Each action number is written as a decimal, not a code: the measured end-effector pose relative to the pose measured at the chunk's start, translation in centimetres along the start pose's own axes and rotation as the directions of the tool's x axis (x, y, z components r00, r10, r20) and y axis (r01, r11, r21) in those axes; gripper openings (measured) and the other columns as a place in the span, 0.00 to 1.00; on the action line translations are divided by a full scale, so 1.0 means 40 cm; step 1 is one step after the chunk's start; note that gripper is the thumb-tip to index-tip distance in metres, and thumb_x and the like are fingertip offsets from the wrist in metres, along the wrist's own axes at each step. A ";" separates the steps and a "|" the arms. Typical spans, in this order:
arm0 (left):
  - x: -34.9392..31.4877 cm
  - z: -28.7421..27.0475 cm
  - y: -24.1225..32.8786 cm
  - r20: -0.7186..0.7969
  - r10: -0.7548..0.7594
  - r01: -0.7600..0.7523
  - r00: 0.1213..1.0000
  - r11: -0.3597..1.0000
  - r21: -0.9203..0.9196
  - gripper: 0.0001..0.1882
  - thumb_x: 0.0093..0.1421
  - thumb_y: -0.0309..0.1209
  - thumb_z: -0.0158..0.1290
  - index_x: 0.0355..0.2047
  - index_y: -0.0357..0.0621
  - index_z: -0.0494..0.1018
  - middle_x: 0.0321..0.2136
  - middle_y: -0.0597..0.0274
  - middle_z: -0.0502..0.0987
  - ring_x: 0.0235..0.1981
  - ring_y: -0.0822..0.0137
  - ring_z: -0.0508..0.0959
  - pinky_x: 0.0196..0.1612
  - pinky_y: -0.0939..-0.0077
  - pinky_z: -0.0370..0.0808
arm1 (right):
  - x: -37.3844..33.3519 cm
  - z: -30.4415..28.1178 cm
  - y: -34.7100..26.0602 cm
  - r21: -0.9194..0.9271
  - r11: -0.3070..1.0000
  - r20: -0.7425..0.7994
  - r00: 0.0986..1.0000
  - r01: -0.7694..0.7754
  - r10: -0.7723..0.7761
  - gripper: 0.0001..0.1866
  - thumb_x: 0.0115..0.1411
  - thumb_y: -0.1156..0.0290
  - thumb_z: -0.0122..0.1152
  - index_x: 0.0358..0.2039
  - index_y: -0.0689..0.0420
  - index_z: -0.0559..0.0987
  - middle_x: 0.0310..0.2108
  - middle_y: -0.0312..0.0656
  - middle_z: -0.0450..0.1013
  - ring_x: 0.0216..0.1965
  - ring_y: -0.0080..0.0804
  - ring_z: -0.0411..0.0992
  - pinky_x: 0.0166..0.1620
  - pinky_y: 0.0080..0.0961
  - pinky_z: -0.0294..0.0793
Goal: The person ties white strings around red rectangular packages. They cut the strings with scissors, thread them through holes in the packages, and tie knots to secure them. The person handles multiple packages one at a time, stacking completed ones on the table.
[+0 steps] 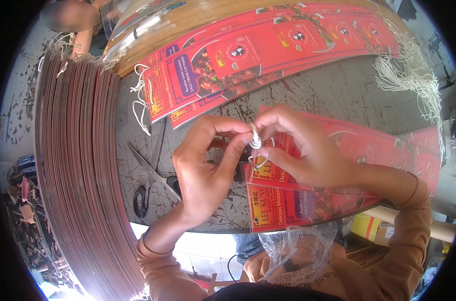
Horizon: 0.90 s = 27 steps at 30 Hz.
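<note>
A white string, bunched into a knot, sits between the fingertips of both hands over the middle of the table. My left hand pinches it from the left with thumb and forefinger. From the other side, my right hand is closed on the same string. The string runs down to an eyelet in the corner of a long red printed banner strip, which lies partly under my right hand and forearm. Beneath it, a second red strip lies along the table's near edge. Scissors with black handles rest beside my left wrist.
A tall stack of strips stands edge-on along the left. More red strips lie across the back, with loose white strings hanging at the right. A clear plastic bag hangs at the near edge. Another person's arm shows at the far left.
</note>
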<state>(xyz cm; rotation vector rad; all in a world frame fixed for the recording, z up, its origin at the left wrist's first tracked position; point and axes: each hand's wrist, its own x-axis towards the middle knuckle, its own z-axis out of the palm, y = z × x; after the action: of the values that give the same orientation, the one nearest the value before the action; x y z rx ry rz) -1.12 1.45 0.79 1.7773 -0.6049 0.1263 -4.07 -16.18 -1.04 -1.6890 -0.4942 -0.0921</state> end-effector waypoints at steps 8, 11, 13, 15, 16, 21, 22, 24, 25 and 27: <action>0.013 -0.022 0.019 0.020 -0.115 0.117 0.993 0.989 -0.094 0.10 0.54 0.19 0.54 0.37 0.36 0.70 0.31 0.60 0.73 0.32 0.75 0.74 0.34 0.82 0.73 | 0.001 -0.001 -0.016 0.004 0.996 0.008 0.996 -0.087 0.087 0.14 0.55 0.78 0.54 0.41 0.61 0.64 0.30 0.45 0.74 0.35 0.33 0.75 0.39 0.27 0.69; 0.017 -0.009 0.022 0.063 -0.065 0.065 0.996 0.998 0.002 0.11 0.52 0.21 0.57 0.36 0.37 0.70 0.31 0.60 0.74 0.31 0.74 0.75 0.33 0.82 0.73 | 0.001 0.003 -0.017 0.006 0.995 -0.014 0.995 -0.098 0.098 0.14 0.55 0.77 0.55 0.41 0.61 0.64 0.30 0.46 0.74 0.35 0.33 0.75 0.37 0.26 0.69; 0.016 -0.008 0.019 0.127 -0.056 0.050 0.990 0.998 0.046 0.11 0.51 0.22 0.58 0.35 0.37 0.71 0.31 0.60 0.74 0.31 0.73 0.76 0.32 0.81 0.74 | 0.002 0.003 -0.022 -0.021 0.996 -0.033 0.995 -0.091 0.090 0.13 0.55 0.78 0.55 0.40 0.61 0.64 0.31 0.46 0.74 0.35 0.33 0.76 0.36 0.26 0.70; 0.008 -0.011 0.005 0.213 -0.085 0.076 0.973 0.996 0.049 0.11 0.50 0.23 0.60 0.34 0.38 0.71 0.30 0.61 0.75 0.29 0.72 0.76 0.31 0.81 0.74 | 0.002 0.002 -0.018 -0.057 0.997 -0.013 0.998 -0.056 0.055 0.13 0.55 0.78 0.55 0.40 0.61 0.64 0.30 0.46 0.74 0.34 0.33 0.76 0.35 0.26 0.70; 0.005 -0.006 0.003 0.182 -0.079 0.073 0.980 0.997 0.039 0.11 0.49 0.23 0.60 0.33 0.38 0.71 0.27 0.63 0.75 0.27 0.71 0.77 0.29 0.80 0.73 | 0.002 0.001 -0.014 -0.076 0.996 -0.003 0.999 -0.041 0.041 0.13 0.55 0.78 0.54 0.39 0.61 0.64 0.30 0.46 0.74 0.34 0.34 0.76 0.34 0.26 0.70; 0.009 -0.010 0.004 0.211 -0.047 0.022 0.976 0.992 0.121 0.10 0.50 0.23 0.60 0.31 0.38 0.71 0.25 0.61 0.75 0.25 0.72 0.76 0.26 0.79 0.71 | 0.002 0.002 0.001 -0.058 0.998 -0.014 1.000 0.018 -0.019 0.11 0.54 0.80 0.53 0.38 0.60 0.65 0.28 0.44 0.73 0.32 0.33 0.75 0.32 0.25 0.70; 0.009 -0.010 0.009 0.204 -0.051 0.027 0.978 0.992 0.121 0.09 0.50 0.22 0.59 0.31 0.38 0.70 0.24 0.60 0.75 0.24 0.72 0.76 0.25 0.79 0.71 | 0.002 0.002 0.000 -0.062 0.998 -0.016 1.000 0.023 -0.024 0.11 0.54 0.80 0.53 0.38 0.60 0.65 0.28 0.44 0.72 0.31 0.32 0.75 0.31 0.24 0.69; 0.008 -0.013 0.015 0.224 -0.072 0.045 0.972 0.992 0.121 0.09 0.49 0.21 0.58 0.30 0.38 0.70 0.23 0.61 0.74 0.22 0.73 0.75 0.25 0.80 0.71 | 0.001 0.003 -0.007 -0.026 0.999 -0.018 0.999 -0.036 0.035 0.11 0.54 0.80 0.53 0.37 0.60 0.65 0.28 0.43 0.72 0.31 0.30 0.75 0.31 0.24 0.70; 0.009 -0.014 0.019 0.235 -0.081 0.054 0.969 0.991 0.120 0.08 0.49 0.21 0.58 0.29 0.38 0.70 0.22 0.61 0.74 0.22 0.74 0.75 0.25 0.80 0.70 | 0.001 0.003 -0.010 -0.009 0.998 -0.019 0.998 -0.065 0.065 0.10 0.54 0.80 0.53 0.37 0.60 0.65 0.28 0.43 0.72 0.31 0.29 0.75 0.31 0.23 0.70; 0.007 -0.018 0.027 0.261 -0.101 0.074 0.960 0.991 0.112 0.08 0.49 0.19 0.57 0.28 0.38 0.70 0.21 0.61 0.74 0.21 0.75 0.73 0.24 0.81 0.70 | 0.000 0.006 -0.007 -0.008 0.998 -0.042 0.997 -0.060 0.060 0.10 0.54 0.80 0.53 0.37 0.60 0.65 0.28 0.42 0.72 0.31 0.28 0.75 0.31 0.23 0.70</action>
<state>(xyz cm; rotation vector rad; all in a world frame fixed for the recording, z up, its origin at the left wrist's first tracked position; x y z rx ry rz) -1.22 1.83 2.03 1.9325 -0.7209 -0.1486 -4.22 -15.91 -0.82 -1.7060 -0.4117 -0.0860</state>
